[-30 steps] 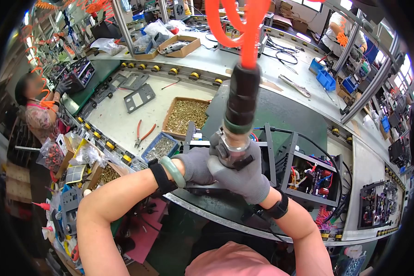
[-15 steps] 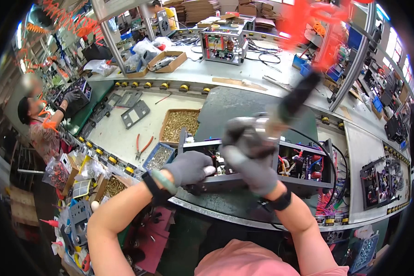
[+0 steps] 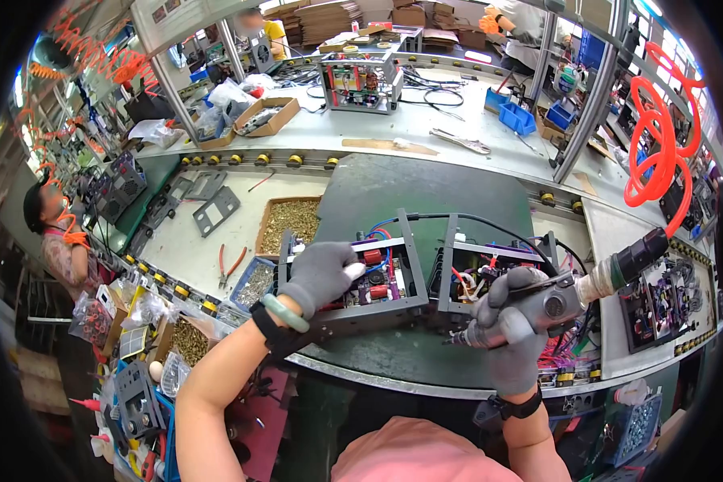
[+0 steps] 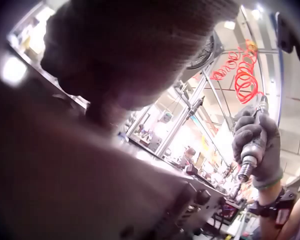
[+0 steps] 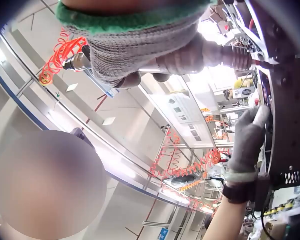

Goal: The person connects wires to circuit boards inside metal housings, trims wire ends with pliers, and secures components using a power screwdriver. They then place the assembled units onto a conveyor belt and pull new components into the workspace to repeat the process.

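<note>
My gloved right hand (image 3: 518, 321) grips a pneumatic screwdriver (image 3: 550, 305), which lies almost level with its bit pointing left. Its tip is beside the front edge of the right-hand metal chassis (image 3: 450, 277), which holds wires and circuit parts. My gloved left hand (image 3: 321, 277) is over the left end of another open chassis (image 3: 361, 313), fingers bent at its rim and thumb toward the red components inside. In the right wrist view the left hand (image 5: 247, 140) is right at the chassis wall. The left wrist view shows the driver (image 4: 252, 155) raised in the right fist.
A red coiled air hose (image 3: 655, 153) runs up from the driver. Left of the chassis are a carton of brass screws (image 3: 289, 221), a blue tray of small screws (image 3: 255, 283) and red-handled pliers (image 3: 231, 267). A third chassis (image 3: 667, 309) sits far right. Another person (image 3: 60, 249) works at left.
Both hands were together at the upright driver. The right hand has swung it right and down to nearly level, while the left hand has parted from it to the left chassis end.
</note>
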`<action>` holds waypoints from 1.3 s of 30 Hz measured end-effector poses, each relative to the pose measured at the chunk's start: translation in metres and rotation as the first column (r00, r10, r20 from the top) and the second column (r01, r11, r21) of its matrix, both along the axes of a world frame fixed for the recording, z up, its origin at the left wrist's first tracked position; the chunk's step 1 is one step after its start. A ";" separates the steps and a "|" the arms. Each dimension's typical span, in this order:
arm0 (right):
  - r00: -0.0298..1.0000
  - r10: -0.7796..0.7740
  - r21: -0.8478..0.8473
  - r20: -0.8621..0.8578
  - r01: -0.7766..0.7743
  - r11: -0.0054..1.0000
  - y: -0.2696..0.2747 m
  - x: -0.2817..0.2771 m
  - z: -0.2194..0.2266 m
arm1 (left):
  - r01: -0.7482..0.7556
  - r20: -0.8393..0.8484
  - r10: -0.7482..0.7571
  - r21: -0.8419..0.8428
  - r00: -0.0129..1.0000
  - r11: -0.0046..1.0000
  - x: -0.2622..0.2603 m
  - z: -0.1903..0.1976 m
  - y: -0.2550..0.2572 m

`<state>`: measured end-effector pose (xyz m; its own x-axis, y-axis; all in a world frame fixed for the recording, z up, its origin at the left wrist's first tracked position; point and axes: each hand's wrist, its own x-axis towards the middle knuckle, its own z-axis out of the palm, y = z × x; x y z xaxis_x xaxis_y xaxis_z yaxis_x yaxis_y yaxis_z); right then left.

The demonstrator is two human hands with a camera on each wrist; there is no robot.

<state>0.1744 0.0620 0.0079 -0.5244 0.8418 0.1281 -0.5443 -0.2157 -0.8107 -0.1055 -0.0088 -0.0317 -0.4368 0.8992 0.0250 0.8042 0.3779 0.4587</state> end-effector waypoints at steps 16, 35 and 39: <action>0.999 -0.032 -0.029 0.038 0.033 0.999 -0.020 0.024 0.000 | -0.102 -0.169 0.094 -0.043 0.981 0.994 0.009 0.038 0.020; 0.994 -0.104 -0.131 -0.017 0.101 0.986 -0.007 0.045 -0.021 | -0.017 0.027 0.023 -0.216 0.999 0.976 -0.001 0.021 0.038; 0.984 -0.170 -0.085 0.060 0.175 0.981 -0.009 0.047 -0.018 | -0.077 -0.031 0.071 -0.237 0.997 0.968 0.008 0.027 0.034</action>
<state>0.2213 0.0531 -0.0098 -0.3743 0.9270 0.0241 -0.5371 -0.1955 -0.8206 -0.0974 0.0257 -0.0047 -0.5041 0.8456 -0.1755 0.7787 0.5329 0.3309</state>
